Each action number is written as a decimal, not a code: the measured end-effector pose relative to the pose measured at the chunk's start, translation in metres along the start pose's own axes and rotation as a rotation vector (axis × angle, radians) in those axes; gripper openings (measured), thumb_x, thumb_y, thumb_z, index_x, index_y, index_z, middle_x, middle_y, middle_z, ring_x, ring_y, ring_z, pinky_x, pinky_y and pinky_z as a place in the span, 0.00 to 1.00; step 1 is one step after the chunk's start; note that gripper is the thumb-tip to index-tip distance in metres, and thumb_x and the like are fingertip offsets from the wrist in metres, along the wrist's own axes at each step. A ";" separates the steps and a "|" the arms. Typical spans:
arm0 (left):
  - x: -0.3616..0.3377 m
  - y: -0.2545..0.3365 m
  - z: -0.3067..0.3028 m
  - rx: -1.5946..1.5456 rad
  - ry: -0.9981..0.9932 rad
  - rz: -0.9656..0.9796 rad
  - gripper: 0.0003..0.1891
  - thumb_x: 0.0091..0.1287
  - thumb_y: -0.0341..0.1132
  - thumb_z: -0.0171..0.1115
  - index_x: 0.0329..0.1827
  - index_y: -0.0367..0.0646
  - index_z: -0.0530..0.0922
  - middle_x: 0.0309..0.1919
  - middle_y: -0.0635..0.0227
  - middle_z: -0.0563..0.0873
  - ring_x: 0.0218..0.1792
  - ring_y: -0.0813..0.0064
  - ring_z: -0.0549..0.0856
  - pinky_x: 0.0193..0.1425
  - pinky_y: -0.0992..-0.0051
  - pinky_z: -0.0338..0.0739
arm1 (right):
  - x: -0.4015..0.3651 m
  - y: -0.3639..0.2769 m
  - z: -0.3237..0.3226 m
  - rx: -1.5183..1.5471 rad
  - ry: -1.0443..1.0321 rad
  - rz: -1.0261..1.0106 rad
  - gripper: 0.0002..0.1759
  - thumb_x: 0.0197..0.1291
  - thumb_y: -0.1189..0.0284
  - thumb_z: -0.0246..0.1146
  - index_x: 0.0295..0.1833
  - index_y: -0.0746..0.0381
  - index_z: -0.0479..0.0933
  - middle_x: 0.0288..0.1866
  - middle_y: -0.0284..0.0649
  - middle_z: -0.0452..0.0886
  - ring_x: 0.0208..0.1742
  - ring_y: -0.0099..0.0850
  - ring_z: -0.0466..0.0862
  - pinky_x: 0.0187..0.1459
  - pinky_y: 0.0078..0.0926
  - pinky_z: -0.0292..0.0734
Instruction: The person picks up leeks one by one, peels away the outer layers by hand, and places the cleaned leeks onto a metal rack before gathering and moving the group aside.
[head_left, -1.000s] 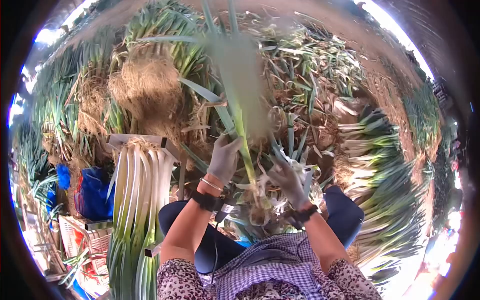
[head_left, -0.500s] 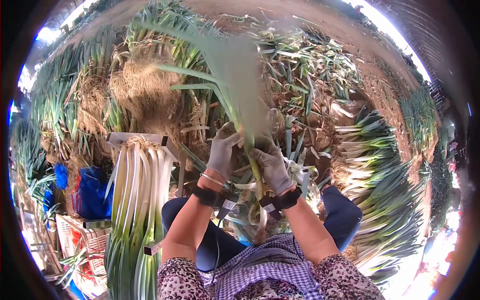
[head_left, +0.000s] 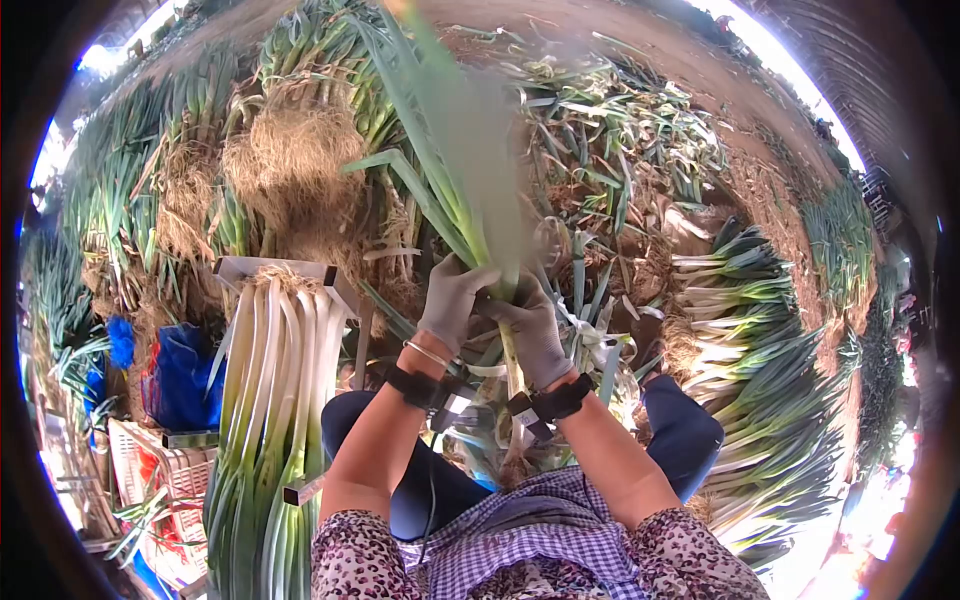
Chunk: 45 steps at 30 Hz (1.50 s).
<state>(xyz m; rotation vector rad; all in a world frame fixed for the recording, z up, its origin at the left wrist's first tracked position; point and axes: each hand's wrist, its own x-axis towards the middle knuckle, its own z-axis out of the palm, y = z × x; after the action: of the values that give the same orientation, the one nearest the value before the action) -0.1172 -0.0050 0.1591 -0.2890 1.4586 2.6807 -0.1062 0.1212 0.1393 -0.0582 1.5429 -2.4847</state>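
A leek [head_left: 466,214] stands upright in front of my body, its green leaves pointing away and its roots near my lap. Gloved, my left hand [head_left: 452,300] closes on the leek at the base of its leaves. Right beside it, my right hand [head_left: 533,328] is wrapped round the stalk just below the leaves. A blurred grey-green patch hides part of the leaves above my hands. To the left, a bundle of trimmed leeks [head_left: 285,350] lies in a metal frame [head_left: 240,270], roots at the far end.
Rooty leek bundles [head_left: 295,150] stand at the back left. A long row of leeks [head_left: 740,370] lies on the right. Stripped leaves [head_left: 610,120] cover the ground ahead. At the lower left are a blue bag [head_left: 185,385] and a woven basket [head_left: 190,480].
The leaves have swung and spread upward. My left hand has turned, its fingers now reaching across the stalk toward my right hand, which has shifted slightly left.
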 end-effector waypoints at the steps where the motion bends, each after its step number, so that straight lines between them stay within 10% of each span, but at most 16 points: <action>1: -0.002 0.004 0.006 0.019 -0.003 0.061 0.18 0.63 0.24 0.63 0.57 0.35 0.78 0.44 0.65 0.85 0.41 0.74 0.85 0.47 0.74 0.81 | -0.002 -0.003 0.002 0.109 0.012 0.024 0.16 0.54 0.84 0.68 0.50 0.66 0.75 0.41 0.39 0.83 0.39 0.26 0.84 0.43 0.21 0.80; 9: 0.026 0.000 -0.021 0.251 0.208 0.406 0.13 0.61 0.27 0.64 0.48 0.34 0.80 0.33 0.69 0.85 0.31 0.79 0.83 0.39 0.79 0.79 | -0.018 0.005 -0.016 -0.122 0.128 0.007 0.16 0.54 0.81 0.68 0.49 0.65 0.76 0.40 0.35 0.82 0.34 0.23 0.81 0.39 0.19 0.78; 11: 0.019 0.034 -0.027 0.374 0.246 0.231 0.09 0.61 0.29 0.65 0.43 0.36 0.80 0.29 0.71 0.81 0.26 0.81 0.79 0.33 0.80 0.75 | -0.056 -0.033 -0.025 -0.217 0.149 0.399 0.15 0.56 0.76 0.68 0.49 0.65 0.77 0.41 0.35 0.82 0.34 0.27 0.83 0.40 0.23 0.80; 15: 0.007 0.045 -0.031 0.172 0.125 0.210 0.07 0.62 0.29 0.65 0.41 0.37 0.79 0.27 0.71 0.79 0.24 0.81 0.76 0.30 0.80 0.72 | -0.089 0.048 -0.198 -1.187 -0.094 0.580 0.11 0.58 0.69 0.68 0.40 0.65 0.79 0.31 0.36 0.81 0.32 0.25 0.80 0.34 0.25 0.74; 18: 0.014 0.033 -0.037 0.052 -0.040 0.132 0.10 0.63 0.27 0.63 0.47 0.37 0.79 0.32 0.68 0.81 0.29 0.79 0.77 0.36 0.76 0.75 | -0.081 0.000 -0.163 -1.369 -0.019 -0.076 0.22 0.61 0.58 0.65 0.52 0.64 0.80 0.38 0.44 0.86 0.37 0.32 0.86 0.43 0.32 0.80; 20: 0.006 0.032 -0.024 -0.073 -0.092 0.107 0.12 0.64 0.27 0.62 0.50 0.37 0.78 0.36 0.67 0.81 0.33 0.77 0.79 0.41 0.74 0.76 | -0.049 -0.044 -0.100 -1.133 -0.028 0.129 0.24 0.62 0.58 0.64 0.58 0.63 0.78 0.39 0.42 0.86 0.37 0.32 0.86 0.43 0.33 0.79; 22: 0.000 0.034 -0.010 -0.155 -0.118 0.140 0.14 0.65 0.26 0.60 0.54 0.38 0.76 0.41 0.66 0.82 0.40 0.73 0.82 0.49 0.70 0.78 | -0.028 -0.068 -0.046 -1.009 -0.090 -0.288 0.22 0.61 0.59 0.63 0.54 0.63 0.80 0.36 0.45 0.86 0.33 0.35 0.85 0.41 0.33 0.79; 28: 0.007 0.018 -0.026 0.023 -0.114 0.159 0.15 0.65 0.27 0.60 0.55 0.36 0.76 0.41 0.66 0.81 0.44 0.71 0.82 0.51 0.70 0.78 | -0.012 -0.078 0.011 -1.585 -0.238 -0.231 0.13 0.60 0.62 0.61 0.36 0.63 0.78 0.29 0.49 0.82 0.33 0.47 0.84 0.37 0.42 0.77; 32: 0.002 0.016 -0.023 0.545 -0.167 0.451 0.17 0.62 0.28 0.60 0.55 0.35 0.76 0.38 0.65 0.80 0.42 0.74 0.80 0.50 0.74 0.76 | -0.009 -0.045 -0.004 -1.483 -0.194 -0.257 0.11 0.61 0.66 0.60 0.34 0.63 0.80 0.26 0.46 0.82 0.30 0.40 0.85 0.34 0.38 0.77; 34: -0.005 0.028 -0.011 -0.044 -0.179 0.119 0.19 0.60 0.29 0.58 0.55 0.34 0.76 0.36 0.66 0.79 0.40 0.76 0.78 0.48 0.76 0.74 | -0.002 -0.027 -0.029 -0.903 -0.278 -0.088 0.12 0.61 0.66 0.60 0.35 0.64 0.81 0.25 0.42 0.82 0.27 0.32 0.83 0.32 0.32 0.76; 36: -0.015 0.042 -0.003 0.002 -0.239 0.105 0.20 0.59 0.30 0.57 0.55 0.34 0.75 0.35 0.66 0.78 0.38 0.77 0.76 0.47 0.77 0.73 | -0.006 -0.027 -0.039 -0.420 -0.263 0.270 0.13 0.62 0.66 0.60 0.35 0.64 0.83 0.24 0.38 0.81 0.25 0.20 0.77 0.29 0.22 0.72; 41: -0.020 0.053 -0.006 -0.039 -0.223 0.147 0.20 0.61 0.35 0.57 0.55 0.33 0.75 0.34 0.69 0.77 0.37 0.77 0.75 0.44 0.76 0.75 | -0.020 0.021 -0.080 -1.434 -0.678 0.027 0.12 0.59 0.66 0.60 0.37 0.63 0.82 0.30 0.45 0.83 0.32 0.42 0.85 0.36 0.39 0.79; 45: -0.011 0.059 -0.028 -0.014 -0.005 0.216 0.17 0.64 0.31 0.56 0.56 0.34 0.75 0.33 0.68 0.78 0.34 0.76 0.78 0.40 0.74 0.78 | -0.083 0.046 -0.144 -1.900 -0.564 0.531 0.14 0.57 0.62 0.59 0.40 0.58 0.84 0.41 0.49 0.86 0.43 0.47 0.86 0.46 0.43 0.80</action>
<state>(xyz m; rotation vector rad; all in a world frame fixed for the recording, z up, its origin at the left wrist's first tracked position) -0.1122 -0.0606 0.1955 -0.1320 1.5534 2.8560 -0.0388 0.2459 0.0405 -0.4612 2.3816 0.0161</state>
